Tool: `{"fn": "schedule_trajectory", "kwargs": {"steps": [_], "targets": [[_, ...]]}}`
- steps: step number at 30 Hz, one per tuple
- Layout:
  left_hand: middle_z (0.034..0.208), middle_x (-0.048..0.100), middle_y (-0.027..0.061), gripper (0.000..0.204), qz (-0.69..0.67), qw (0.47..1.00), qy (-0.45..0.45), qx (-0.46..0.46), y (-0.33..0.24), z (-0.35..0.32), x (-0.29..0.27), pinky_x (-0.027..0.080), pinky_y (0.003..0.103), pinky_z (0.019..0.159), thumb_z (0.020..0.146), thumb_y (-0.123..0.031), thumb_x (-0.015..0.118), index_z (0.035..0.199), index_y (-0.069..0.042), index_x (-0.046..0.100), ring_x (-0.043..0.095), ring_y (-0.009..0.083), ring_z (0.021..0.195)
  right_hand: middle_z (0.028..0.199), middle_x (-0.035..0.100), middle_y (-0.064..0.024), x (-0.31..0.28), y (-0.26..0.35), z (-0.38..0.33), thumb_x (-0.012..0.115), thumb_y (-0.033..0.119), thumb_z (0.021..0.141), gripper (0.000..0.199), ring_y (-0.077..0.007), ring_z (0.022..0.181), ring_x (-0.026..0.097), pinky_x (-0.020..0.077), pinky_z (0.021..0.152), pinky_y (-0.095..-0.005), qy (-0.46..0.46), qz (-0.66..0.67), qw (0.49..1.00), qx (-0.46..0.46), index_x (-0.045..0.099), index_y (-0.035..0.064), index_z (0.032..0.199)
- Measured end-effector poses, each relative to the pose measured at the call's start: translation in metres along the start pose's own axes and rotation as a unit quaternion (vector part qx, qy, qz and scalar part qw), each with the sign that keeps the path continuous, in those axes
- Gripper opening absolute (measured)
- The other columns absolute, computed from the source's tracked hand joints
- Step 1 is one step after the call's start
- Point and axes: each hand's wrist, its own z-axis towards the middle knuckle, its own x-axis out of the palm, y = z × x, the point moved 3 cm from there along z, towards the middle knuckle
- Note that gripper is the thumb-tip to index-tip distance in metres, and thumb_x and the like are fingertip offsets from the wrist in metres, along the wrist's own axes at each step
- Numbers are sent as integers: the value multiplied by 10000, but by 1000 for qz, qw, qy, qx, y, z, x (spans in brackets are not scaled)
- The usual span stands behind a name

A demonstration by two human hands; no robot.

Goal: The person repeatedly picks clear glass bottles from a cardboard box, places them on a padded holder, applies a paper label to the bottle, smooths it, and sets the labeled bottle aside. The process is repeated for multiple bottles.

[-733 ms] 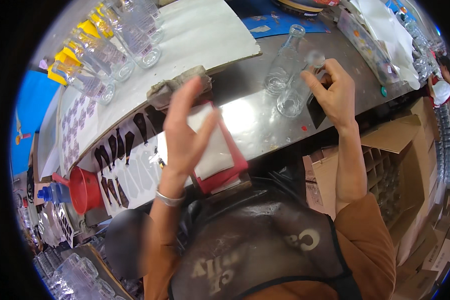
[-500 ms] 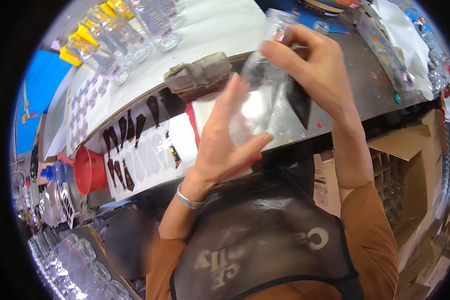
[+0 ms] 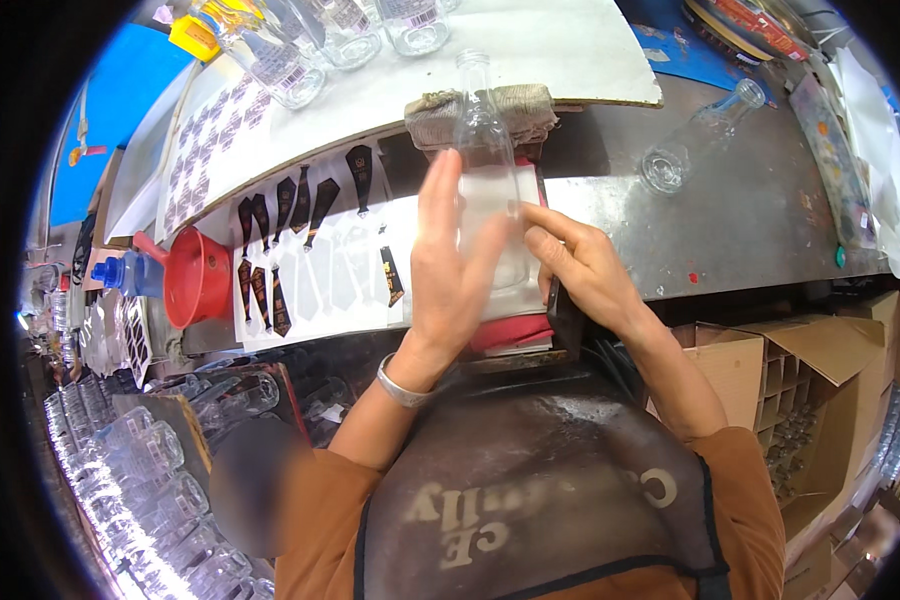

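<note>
Bottles (image 3: 288, 75) at upper left bear printing; the clear bottle (image 3: 485, 135) at centre shows none clearly, so it looks unfinished; dark stickers (image 3: 360, 180) lie left of centre. Its neck points to the top edge, long axis near vertical. The left hand (image 3: 448, 275) splays loosely beside it; whether the bent right hand (image 3: 588, 270) grips, I cannot tell.

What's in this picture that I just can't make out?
In the head view:
Whether the left hand touches the clear bottle: its fingers are blurred.
What, if anything, the right hand holds in its palm: its curled fingers hide it.
Tops of some labelled bottles: cut off by the upper edge.
How full the carton is: cardboard dividers hide its cells.
</note>
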Motion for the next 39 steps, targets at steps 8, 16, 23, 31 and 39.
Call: {"fn": "schedule_trajectory", "kwargs": {"steps": [8, 16, 23, 31, 39], "targets": [[1557, 384, 164, 553, -160, 981, -39, -100, 28, 1, 0, 348, 387, 1162, 1077, -230, 462, 1529, 49, 305, 406, 268, 1421, 1144, 621, -70, -12, 16, -12, 660, 132, 960, 400, -28, 635, 499, 420, 580, -209, -70, -74, 992, -75, 589, -13, 1327], [1559, 358, 219, 706, -205, 974, -2, -98, 14, 2, 1, 391, 365, 1116, 976, -81, 615, 1548, 57, 225, 428, 282, 1399, 1169, 617, -91, 4, 21, -25, 736, 95, 881, 524, -51, 573, 495, 426, 549, -233, -67, -149, 980, -114, 563, 10, 1368], [1578, 335, 184, 732, -187, 980, 3, -70, 8, -6, -2, 345, 387, 1157, 965, -39, 624, 1566, 28, 211, 393, 279, 1425, 1251, 605, -78, 3, 8, -25, 693, 21, 890, 579, -39, 621, 508, 445, 576, -214, -22, -81, 995, -58, 496, 16, 1434], [1355, 554, 277, 691, 526, 841, -112, -57, 94, -23, -141, 414, 454, 1062, 942, -384, 653, 1407, 87, 453, 535, 410, 1251, 1180, 651, -115, -28, -20, -37, 599, 133, 994, 418, -43, 617, 511, 441, 562, -199, -82, 28, 996, 2, 529, -26, 1375], [1177, 647, 235, 703, 592, 778, 18, -208, 65, -78, -154, 403, 483, 1007, 921, -412, 652, 1403, 65, 464, 603, 362, 1125, 1060, 688, -101, -40, -28, -41, 587, 123, 1001, 354, -37, 617, 505, 427, 555, -189, -97, 18, 995, 14, 567, -27, 1321]]}}
